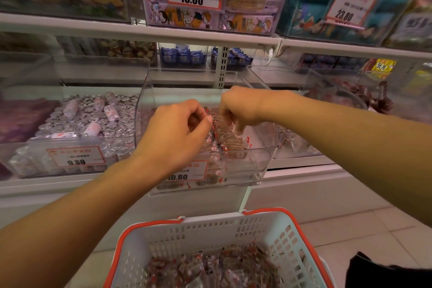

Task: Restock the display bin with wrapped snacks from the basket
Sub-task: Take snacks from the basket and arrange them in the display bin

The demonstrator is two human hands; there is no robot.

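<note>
The left hand (pixel 174 134) and the right hand (pixel 236 110) are over the clear bin (pixel 261 161) — both have curled fingers pinching wrapped snacks (pixel 222 133) inside it. Down below, more snacks fill the white basket (pixel 278 234) — its rim is orange.

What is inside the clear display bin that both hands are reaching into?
The clear bin holds a pile of small red-and-clear wrapped snacks. The left hand and right hand cover part of the pile, and the price tag hides its front.

The display bin (pixel 205 138) sits on the shelf (pixel 304 163); the basket (pixel 210 236) lies before it, below; both hands, the left hand (pixel 173 133) and the right hand (pixel 240 107), are over it.
</note>
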